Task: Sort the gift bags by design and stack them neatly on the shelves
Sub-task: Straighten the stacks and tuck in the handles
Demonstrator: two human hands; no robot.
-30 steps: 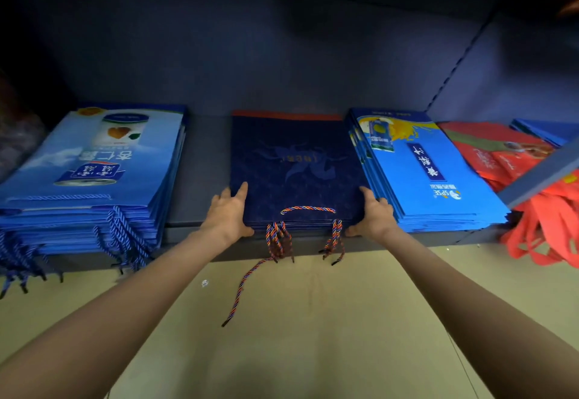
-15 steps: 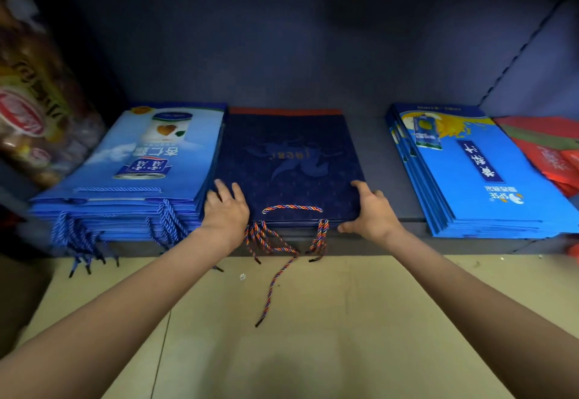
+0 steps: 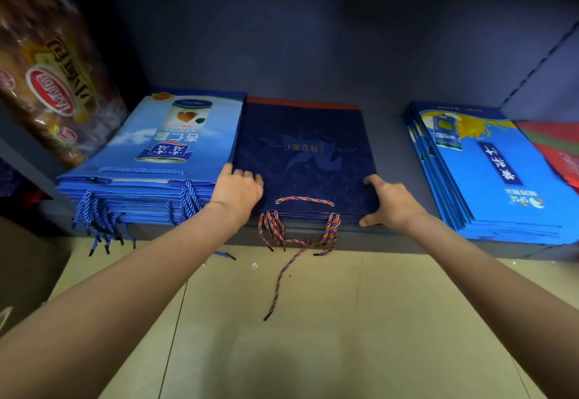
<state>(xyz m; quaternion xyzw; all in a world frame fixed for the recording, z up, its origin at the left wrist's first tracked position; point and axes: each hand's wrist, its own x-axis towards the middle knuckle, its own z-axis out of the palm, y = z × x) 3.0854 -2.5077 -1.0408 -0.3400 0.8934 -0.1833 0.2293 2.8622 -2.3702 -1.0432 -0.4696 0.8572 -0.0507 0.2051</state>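
navy stack (image 3: pixel 302 160) between your two hands, lying flat on the shelf (image 3: pixel 390 147), its long axis running away from you toward the back wall and its rope handles (image 3: pixel 299 226) spilling over the front lip toward you. your left hand (image 3: pixel 236 191) sits on the stack's left front corner, fingers curled over the top sheet and clamped on the edge, wedged where that edge touches the light-blue stack (image 3: pixel 150 160) just to its left. your right hand (image 3: pixel 391 202) holds the opposite front corner, thumb under the lower edge and fingers spread along the side, gripping rather than hanging loose. both hands are equally near; neither has reach to spare.

to the right of your right hand the shelf lies bare, then the bright-blue stack (image 3: pixel 498 176), well apart. the relation that matters: contact on the left, gap on the right. any squaring-up probably means nudging the front corners level, not sliding further left.

the navy bags are dark, faintly patterned, with a muted central emblem and an orange strip along the far edge; the cords are twisted red, blue and yellow, one strand dangling below the rest.
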